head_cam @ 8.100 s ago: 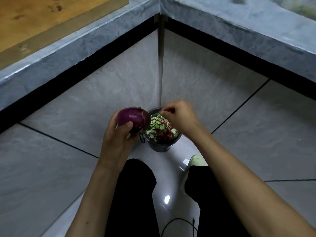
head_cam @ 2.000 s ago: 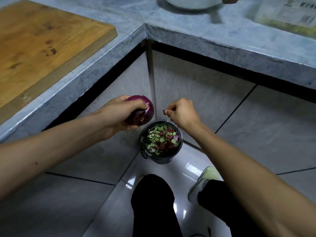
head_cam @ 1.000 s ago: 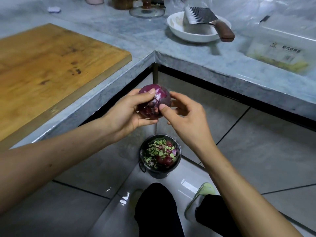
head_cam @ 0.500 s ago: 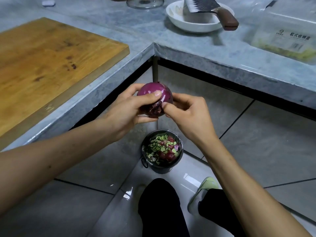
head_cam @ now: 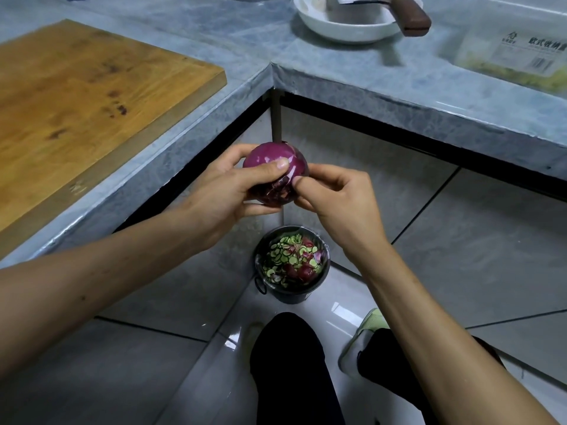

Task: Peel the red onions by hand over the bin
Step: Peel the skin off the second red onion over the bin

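Note:
A glossy red onion [head_cam: 273, 157] is held in the air above the floor, in front of the counter corner. My left hand [head_cam: 224, 191] grips it from the left, thumb across its top. My right hand [head_cam: 334, 197] pinches a bit of skin on the onion's lower right side with thumb and fingers. Straight below stands a small dark bin [head_cam: 291, 294] on the tiled floor, filled with green vegetable slices and purple onion skin.
A wooden cutting board [head_cam: 76, 87] lies on the grey stone counter at left. A white bowl [head_cam: 346, 26] with a cleaver [head_cam: 408, 16] across it sits at the back, a plastic package [head_cam: 515, 50] at right. My legs and a light shoe [head_cam: 365, 335] are below.
The onion has risen from beside the bin to counter-edge height. My right hand, which was dropping skin over the bin, has come back onto the onion and pinches its skin.

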The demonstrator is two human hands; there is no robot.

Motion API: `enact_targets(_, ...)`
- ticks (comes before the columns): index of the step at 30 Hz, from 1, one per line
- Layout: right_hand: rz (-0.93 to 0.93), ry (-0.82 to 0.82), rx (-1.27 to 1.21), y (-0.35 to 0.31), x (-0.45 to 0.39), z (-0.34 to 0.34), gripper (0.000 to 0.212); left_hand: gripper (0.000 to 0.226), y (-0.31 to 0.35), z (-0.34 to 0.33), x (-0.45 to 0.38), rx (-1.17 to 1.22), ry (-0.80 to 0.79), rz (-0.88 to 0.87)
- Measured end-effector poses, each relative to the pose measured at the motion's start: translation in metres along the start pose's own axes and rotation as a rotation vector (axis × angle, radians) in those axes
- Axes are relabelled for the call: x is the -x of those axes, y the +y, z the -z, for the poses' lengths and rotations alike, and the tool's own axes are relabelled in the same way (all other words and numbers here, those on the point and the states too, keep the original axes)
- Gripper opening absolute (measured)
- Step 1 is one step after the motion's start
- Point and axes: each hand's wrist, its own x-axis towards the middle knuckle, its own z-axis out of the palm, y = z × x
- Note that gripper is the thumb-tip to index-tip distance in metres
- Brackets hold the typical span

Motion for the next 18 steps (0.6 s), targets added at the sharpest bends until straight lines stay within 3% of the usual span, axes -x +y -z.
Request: enact_targets(18, -0.065, -0.024, 0.066, 0.0089, 0.0027, -0.0007, 0.022, 0.065, -0.0096, -0.0007, 0.0008, -0.055, 0.011, 0.039)
